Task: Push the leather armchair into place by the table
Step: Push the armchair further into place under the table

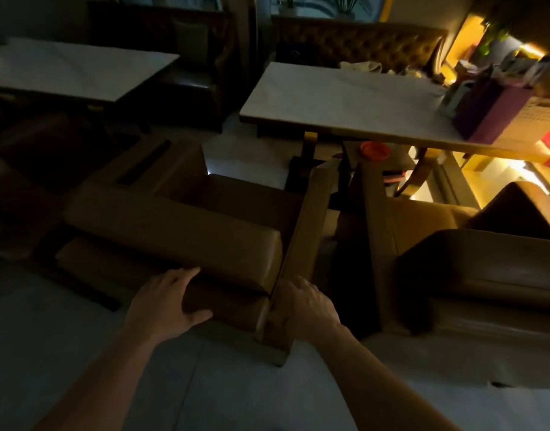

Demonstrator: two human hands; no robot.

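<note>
A brown leather armchair (186, 225) stands in the dim middle of the view with its back towards me. My left hand (164, 300) lies flat against the back of the armchair, fingers spread. My right hand (301, 306) grips the rear corner of the armchair's right arm. Beyond it stands a white-topped table (339, 104), and the armchair's front is a short way from the table's near edge.
A second brown armchair (472, 259) stands close on the right, with a narrow gap between the two. Another white table (65, 70) is at the far left. A tufted bench (360, 42) lines the wall. Boxes (491, 110) crowd the table's right end.
</note>
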